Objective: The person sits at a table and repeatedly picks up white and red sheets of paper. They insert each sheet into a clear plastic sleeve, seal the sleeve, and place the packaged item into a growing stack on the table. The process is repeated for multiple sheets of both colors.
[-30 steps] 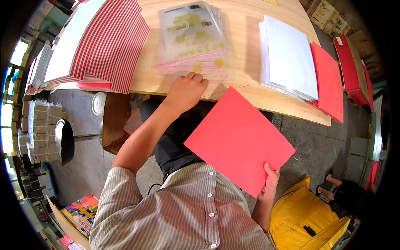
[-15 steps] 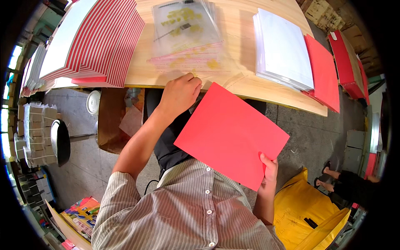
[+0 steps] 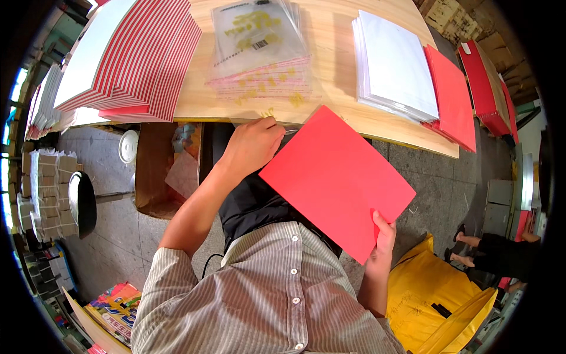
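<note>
My right hand [image 3: 383, 239] grips the lower right corner of a flat red book [image 3: 339, 183], thumb on top. The book is held tilted over my lap, its upper corner at the table's front edge. My left hand [image 3: 253, 147] is closed at that edge, fingers pinched on the near end of a clear plastic bag [image 3: 293, 101]. The fingertips are partly hidden. Beyond it lies a fanned pile of clear plastic bags [image 3: 259, 41] with yellow and pink print.
A tall stack of red-and-white books [image 3: 147, 65] stands at the table's left. On the right lie white packets [image 3: 398, 68] and a red book [image 3: 451, 94]. Below are a cardboard box [image 3: 154, 177], a stool [image 3: 82, 203] and a yellow bag [image 3: 436, 301]. Another person's legs [image 3: 471, 251] show far right.
The red book has shifted slightly up and right in my right hand. Yellow bag print now shows close to my left hand at the table edge.
</note>
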Demonstrator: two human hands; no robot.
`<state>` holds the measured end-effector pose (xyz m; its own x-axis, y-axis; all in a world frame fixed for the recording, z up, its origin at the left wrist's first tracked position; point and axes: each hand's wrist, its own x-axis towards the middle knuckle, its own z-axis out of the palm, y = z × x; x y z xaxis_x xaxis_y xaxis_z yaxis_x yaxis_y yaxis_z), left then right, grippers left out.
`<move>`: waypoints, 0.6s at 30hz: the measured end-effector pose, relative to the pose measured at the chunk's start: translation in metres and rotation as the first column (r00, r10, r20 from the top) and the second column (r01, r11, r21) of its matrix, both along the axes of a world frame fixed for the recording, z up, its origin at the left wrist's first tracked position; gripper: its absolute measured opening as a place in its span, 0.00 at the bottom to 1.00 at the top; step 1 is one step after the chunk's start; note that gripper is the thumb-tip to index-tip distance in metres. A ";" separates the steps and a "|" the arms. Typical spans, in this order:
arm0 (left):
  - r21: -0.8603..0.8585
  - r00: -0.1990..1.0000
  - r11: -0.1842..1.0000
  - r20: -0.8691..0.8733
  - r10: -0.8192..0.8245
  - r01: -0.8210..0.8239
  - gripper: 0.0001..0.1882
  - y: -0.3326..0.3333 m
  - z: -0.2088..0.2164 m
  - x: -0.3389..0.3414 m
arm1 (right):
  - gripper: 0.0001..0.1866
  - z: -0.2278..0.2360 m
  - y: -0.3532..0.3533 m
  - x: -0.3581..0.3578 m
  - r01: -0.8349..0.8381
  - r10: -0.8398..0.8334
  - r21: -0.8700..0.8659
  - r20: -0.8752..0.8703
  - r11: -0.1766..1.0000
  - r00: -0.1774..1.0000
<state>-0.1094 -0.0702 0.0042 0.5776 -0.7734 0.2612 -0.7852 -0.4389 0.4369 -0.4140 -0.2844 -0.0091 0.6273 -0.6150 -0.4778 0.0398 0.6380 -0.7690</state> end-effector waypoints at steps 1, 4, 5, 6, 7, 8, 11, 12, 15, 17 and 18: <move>0.002 1.000 1.000 -0.027 0.002 -0.002 0.04 0.000 0.000 -0.002 | 0.23 -0.002 0.001 -0.001 0.016 -0.016 -0.015 0.000 1.000 1.000; -0.002 0.999 1.000 -0.044 -0.010 0.010 0.04 0.001 0.000 -0.008 | 0.23 -0.006 0.004 -0.002 0.044 -0.043 -0.061 0.010 0.997 0.999; 0.006 0.999 1.000 -0.040 -0.006 0.006 0.05 0.000 -0.001 -0.010 | 0.23 -0.007 0.005 -0.001 0.045 -0.043 -0.079 0.021 0.996 0.999; 0.014 0.999 1.000 -0.037 -0.002 0.003 0.05 0.000 -0.002 -0.012 | 0.23 -0.008 0.006 -0.001 0.046 -0.043 -0.097 0.031 0.994 0.999; 0.021 0.999 1.000 -0.034 0.002 -0.001 0.05 -0.001 -0.003 -0.014 | 0.23 -0.009 0.007 0.000 0.051 -0.048 -0.104 0.035 0.993 0.998; 0.026 1.000 1.000 -0.017 0.001 -0.001 0.05 -0.002 -0.005 -0.014 | 0.23 -0.012 0.008 0.000 0.057 -0.054 -0.108 0.038 0.993 0.998; 0.024 1.000 1.000 0.027 0.008 -0.008 0.05 -0.004 -0.009 -0.015 | 0.24 -0.014 0.008 -0.002 0.067 -0.065 -0.096 0.027 0.993 0.998; 0.010 0.999 1.000 0.038 0.016 -0.016 0.05 -0.004 -0.010 -0.015 | 0.24 -0.014 0.007 -0.003 0.071 -0.069 -0.087 0.018 0.994 0.997; -0.020 0.996 0.999 0.081 0.043 -0.041 0.05 -0.003 -0.017 -0.014 | 0.25 -0.014 0.008 -0.002 0.078 -0.078 -0.073 0.011 0.994 0.997; -0.026 0.994 0.998 0.095 0.055 -0.053 0.06 -0.004 -0.021 -0.014 | 0.25 -0.017 0.011 0.000 0.087 -0.088 -0.090 -0.006 0.992 0.996; -0.024 0.994 0.998 0.095 0.059 -0.057 0.06 -0.005 -0.022 -0.016 | 0.25 -0.018 0.011 0.000 0.092 -0.094 -0.101 -0.010 0.991 0.996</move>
